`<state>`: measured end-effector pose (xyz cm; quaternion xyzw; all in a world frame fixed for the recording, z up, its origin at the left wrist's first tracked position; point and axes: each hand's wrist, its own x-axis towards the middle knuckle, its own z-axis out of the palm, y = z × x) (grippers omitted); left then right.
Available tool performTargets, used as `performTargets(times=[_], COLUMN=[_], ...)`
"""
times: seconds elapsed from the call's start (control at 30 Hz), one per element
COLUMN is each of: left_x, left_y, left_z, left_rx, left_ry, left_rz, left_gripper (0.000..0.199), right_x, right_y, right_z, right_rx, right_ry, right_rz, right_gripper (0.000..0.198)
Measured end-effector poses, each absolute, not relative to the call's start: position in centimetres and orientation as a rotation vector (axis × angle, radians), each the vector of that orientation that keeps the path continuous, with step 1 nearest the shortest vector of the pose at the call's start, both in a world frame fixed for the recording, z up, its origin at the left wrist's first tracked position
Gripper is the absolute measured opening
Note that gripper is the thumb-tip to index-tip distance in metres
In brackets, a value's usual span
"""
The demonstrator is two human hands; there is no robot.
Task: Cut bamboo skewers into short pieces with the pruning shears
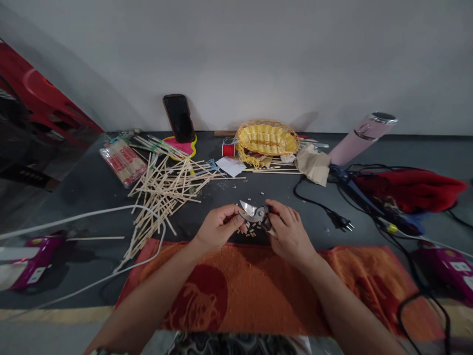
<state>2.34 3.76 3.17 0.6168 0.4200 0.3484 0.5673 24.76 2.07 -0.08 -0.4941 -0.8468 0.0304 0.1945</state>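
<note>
My right hand (290, 231) is wrapped round the handles of a pair of pruning shears (261, 213), whose silver blades point left and stand apart. My left hand (218, 228) is closed in a pinch right at the blade tips; what lies between its fingertips is too small to make out. Below the shears, several short cut stick pieces (253, 231) are scattered on the dark table. A loose heap of thin wooden sticks (166, 190) spreads out to the left of my hands.
An orange towel (266, 286) covers the table's front edge. Behind are a yellow basket (268, 139), a red thread spool (228, 149), a leaning phone (179, 117) and a packet of sticks (123, 162). On the right are a pink flask (360, 139), a plug (342, 222) and red cloth (414, 190).
</note>
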Motion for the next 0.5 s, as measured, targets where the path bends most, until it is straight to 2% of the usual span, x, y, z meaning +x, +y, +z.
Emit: performTargets(times=[0.5], left_x=[2.20], left_y=[3.63], left_z=[2.94], left_rx=[1.530], left_ry=[0.919], left_rz=[0.860], left_gripper=[0.029], right_x=[24.96], right_y=[2.15], right_z=[-0.52], right_rx=[-1.286], right_ry=[-2.347], right_rz=[0.135], right_gripper=[0.019])
